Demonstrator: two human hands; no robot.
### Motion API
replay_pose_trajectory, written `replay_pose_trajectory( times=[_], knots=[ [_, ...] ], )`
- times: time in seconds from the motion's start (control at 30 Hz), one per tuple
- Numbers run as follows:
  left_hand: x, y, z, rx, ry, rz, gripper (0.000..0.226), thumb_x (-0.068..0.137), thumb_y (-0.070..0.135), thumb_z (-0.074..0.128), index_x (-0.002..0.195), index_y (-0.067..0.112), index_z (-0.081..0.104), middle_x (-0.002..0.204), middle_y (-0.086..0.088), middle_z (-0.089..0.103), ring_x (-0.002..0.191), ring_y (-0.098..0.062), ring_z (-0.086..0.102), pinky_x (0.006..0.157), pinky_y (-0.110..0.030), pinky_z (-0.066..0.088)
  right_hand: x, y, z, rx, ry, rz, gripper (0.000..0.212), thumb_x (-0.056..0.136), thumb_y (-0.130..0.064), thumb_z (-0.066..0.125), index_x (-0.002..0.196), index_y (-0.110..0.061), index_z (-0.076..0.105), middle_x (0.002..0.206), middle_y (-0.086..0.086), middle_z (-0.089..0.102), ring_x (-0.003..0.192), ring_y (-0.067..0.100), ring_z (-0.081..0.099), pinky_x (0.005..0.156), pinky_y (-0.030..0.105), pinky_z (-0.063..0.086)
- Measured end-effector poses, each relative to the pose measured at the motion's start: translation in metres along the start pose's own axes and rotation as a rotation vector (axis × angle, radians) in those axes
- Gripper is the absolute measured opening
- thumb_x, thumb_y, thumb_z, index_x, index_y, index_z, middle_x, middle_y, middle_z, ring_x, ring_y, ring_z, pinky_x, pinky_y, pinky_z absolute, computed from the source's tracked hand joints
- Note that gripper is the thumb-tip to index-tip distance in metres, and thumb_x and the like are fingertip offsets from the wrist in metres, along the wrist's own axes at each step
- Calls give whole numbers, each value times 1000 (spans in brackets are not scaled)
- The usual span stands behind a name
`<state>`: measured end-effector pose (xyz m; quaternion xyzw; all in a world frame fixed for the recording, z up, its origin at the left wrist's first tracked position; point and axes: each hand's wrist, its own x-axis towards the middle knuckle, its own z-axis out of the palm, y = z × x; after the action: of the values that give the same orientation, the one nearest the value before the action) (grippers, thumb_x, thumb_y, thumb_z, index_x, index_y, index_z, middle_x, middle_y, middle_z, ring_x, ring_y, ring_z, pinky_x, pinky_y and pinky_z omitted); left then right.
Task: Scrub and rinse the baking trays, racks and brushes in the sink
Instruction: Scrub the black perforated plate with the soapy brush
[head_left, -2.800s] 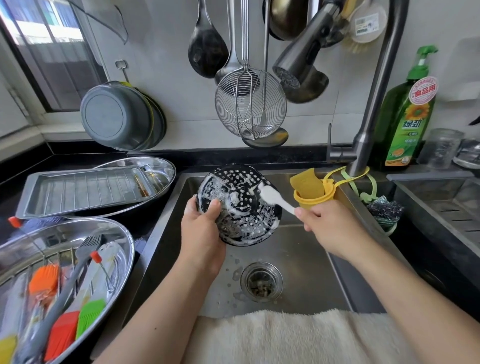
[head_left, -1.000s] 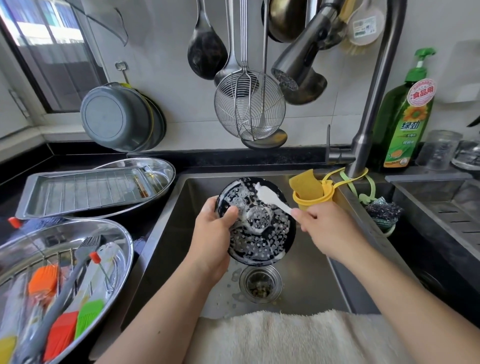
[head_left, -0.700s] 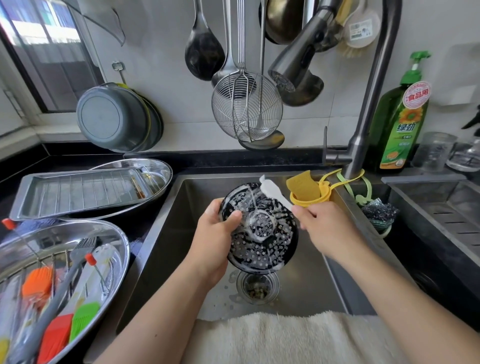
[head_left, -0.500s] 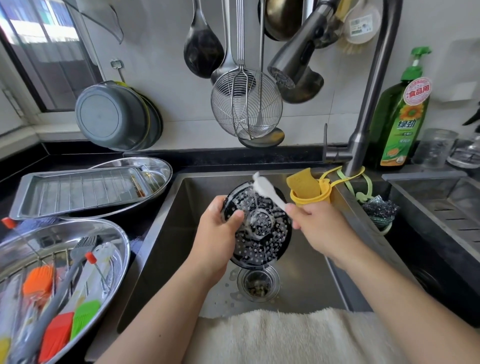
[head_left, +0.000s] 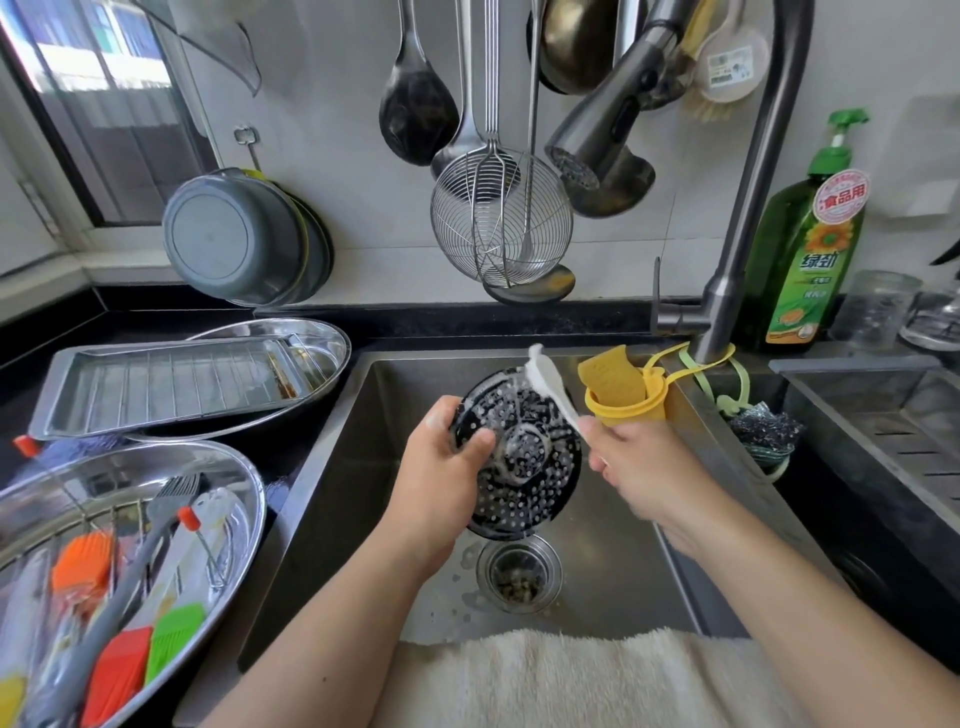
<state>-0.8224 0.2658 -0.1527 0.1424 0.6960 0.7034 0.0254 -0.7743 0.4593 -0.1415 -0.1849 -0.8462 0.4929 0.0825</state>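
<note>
A round black perforated metal rack (head_left: 524, 457), streaked with suds, is held tilted over the stainless steel sink (head_left: 613, 551), just above the round drain strainer (head_left: 519, 574). The left hand (head_left: 441, 483) grips its left rim, thumb curled over the face. The right hand (head_left: 639, 467) pinches the handle of a small white scrubbing brush (head_left: 545, 379), whose head sits at the rack's upper edge.

To scrub well, the person would probably work the bristles in short strokes across the holes, turning the rack by its rim so no sector is missed, and keep it low so suds fall into the basin.

Room is tight on the right: a yellow sponge holder (head_left: 623, 400) hangs just beside the brush, with the grey tap stem (head_left: 727, 291) behind. The basin's left half and front, by the cream towel (head_left: 571, 680), look open.
</note>
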Motion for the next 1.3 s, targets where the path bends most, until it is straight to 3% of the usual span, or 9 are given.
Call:
replay_pose_trajectory(
  times=[0.27,0.37,0.53,0.7,0.8,0.93,1.07,1.2,1.3],
  knots=[
    [-1,4,-4,4,2,13,13,103,-1,55,105,11,61,96,-8,76,92,-23,75,76,-34,62,3,5,-7,-1,43,60,51,102,-49,51,68,-13,62,60,3,47,57,21,43,59,31,32],
    [-2,2,2,-11,-10,-20,15,102,-1,56,108,11,63,100,-10,77,98,-28,75,87,-45,62,-1,-2,3,14,-28,-20,52,101,-51,51,64,-16,61,60,3,42,55,19,40,58,31,30],
    [4,4,-4,-201,72,-65,21,104,-1,53,118,12,62,111,-14,76,106,-35,74,96,-57,58,2,3,-10,-71,72,27,51,103,-48,50,70,-12,64,67,5,57,67,24,54,66,35,41],
    [3,1,-3,-270,81,-93,22,102,-4,53,119,8,61,115,-21,74,111,-42,70,100,-63,54,-4,-5,1,-226,-36,-90,49,102,-49,50,67,-18,65,56,0,51,53,17,46,54,29,32],
    [5,1,-3,-274,85,-86,23,103,-4,52,120,8,61,116,-20,74,112,-42,70,100,-61,54,1,-1,-9,-226,79,-59,50,103,-47,50,71,-13,67,54,-3,48,53,18,45,54,30,32],
    [3,3,-1,-261,64,-108,21,103,-4,53,118,8,62,112,-20,75,109,-42,71,93,-54,59,-6,-6,3,-286,-15,-145,50,102,-50,51,70,-15,66,53,-4,46,50,15,41,51,28,28],
    [4,3,-2,-278,75,-115,23,104,-4,51,120,9,61,113,-18,76,109,-40,72,95,-56,58,3,-3,-8,-266,101,-108,54,103,-49,49,72,-9,66,55,1,49,55,22,46,55,31,34],
    [5,2,-5,-305,99,-133,24,104,-2,51,123,9,61,118,-18,75,112,-40,71,101,-62,53,-2,-4,-4,-312,-31,-111,51,103,-49,49,71,-13,65,55,-2,47,52,17,43,51,28,30],
    [5,2,-5,-320,112,-127,25,105,-2,50,125,9,61,119,-18,74,113,-40,70,102,-63,53,5,-3,-10,-275,89,-90,52,103,-46,50,67,-12,65,54,1,50,58,24,51,56,31,34]
  ],
)
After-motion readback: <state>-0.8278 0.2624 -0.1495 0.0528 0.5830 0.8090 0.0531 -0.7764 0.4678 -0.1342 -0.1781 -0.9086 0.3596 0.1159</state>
